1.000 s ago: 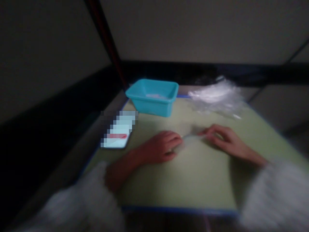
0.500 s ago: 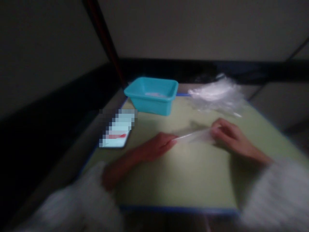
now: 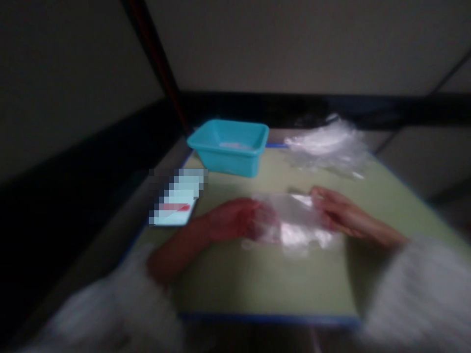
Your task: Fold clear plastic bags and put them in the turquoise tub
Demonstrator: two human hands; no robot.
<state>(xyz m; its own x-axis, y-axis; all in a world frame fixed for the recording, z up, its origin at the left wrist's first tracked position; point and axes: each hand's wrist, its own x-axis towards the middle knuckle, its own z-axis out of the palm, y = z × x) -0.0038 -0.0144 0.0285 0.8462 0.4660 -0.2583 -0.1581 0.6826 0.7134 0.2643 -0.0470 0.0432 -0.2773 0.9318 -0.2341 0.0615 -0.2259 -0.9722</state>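
Observation:
A clear plastic bag [image 3: 294, 223] hangs spread between both hands just above the green table mat [image 3: 272, 279]. My left hand [image 3: 235, 220] grips the bag's left edge with curled fingers. My right hand [image 3: 336, 211] pinches its upper right edge. Both wrists end in fluffy white sleeves. The picture is dim and blurred, so I cannot tell whether the bag holds anything.
A turquoise plastic tub [image 3: 230, 146] stands at the back of the mat, something pale inside it. A heap of clear plastic bags [image 3: 326, 144] lies at the back right. A phone [image 3: 176, 198] rests on the mat's left edge. Walls close in behind and left.
The bag was a thin stretched strip between the hands; now it is unfolded into a wide sheet. My left hand has shifted slightly left and my right hand lowered a little.

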